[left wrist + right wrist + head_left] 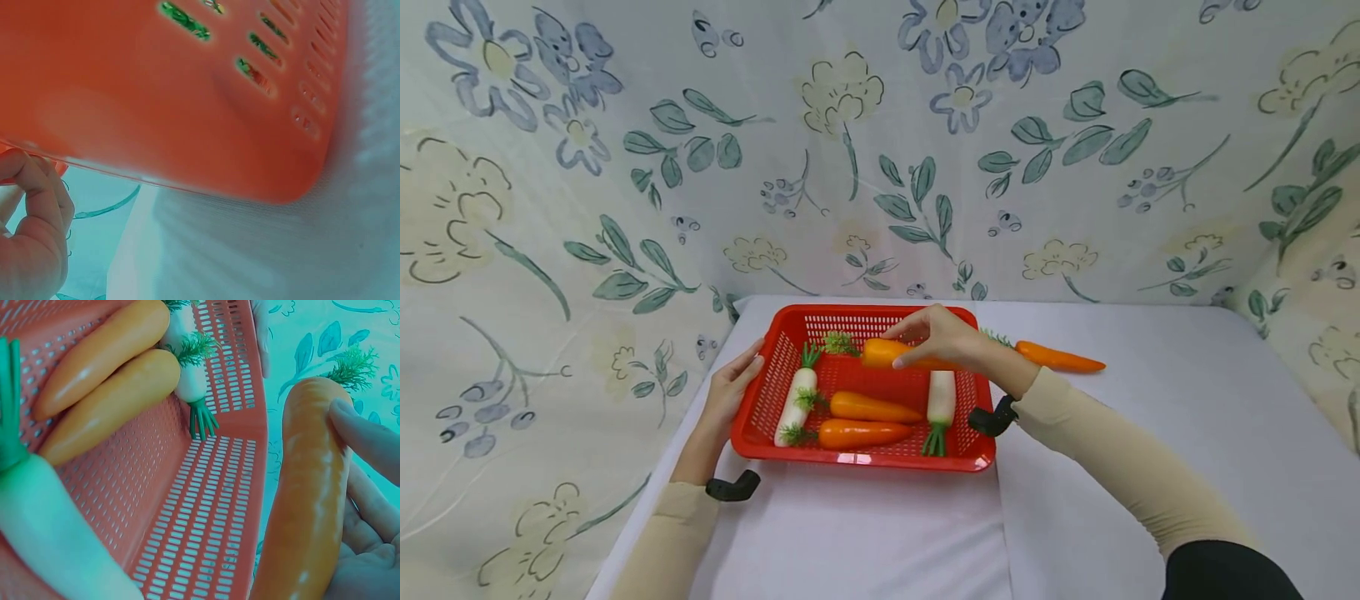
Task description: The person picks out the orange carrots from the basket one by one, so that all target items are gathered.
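Observation:
My right hand (942,335) holds an orange carrot (880,353) above the far side of a red plastic basket (863,457), its green leafy top pointing left. In the right wrist view, thumb and fingers pinch that carrot (309,487) along its side. At the basket's left end, my left hand (732,385) grips the rim; the left wrist view shows bent fingers (47,187) at this edge. Inside the basket lie two more carrots (876,407), side by side. A white radish (797,404) rests to their left, and another white radish (941,400) to their right.
Another carrot (1060,357) lies on the white tablecloth (1150,400) just right of the basket. Behind the table hangs a floral cloth (850,225), which also runs along the left side. Slotted walls ring the basket.

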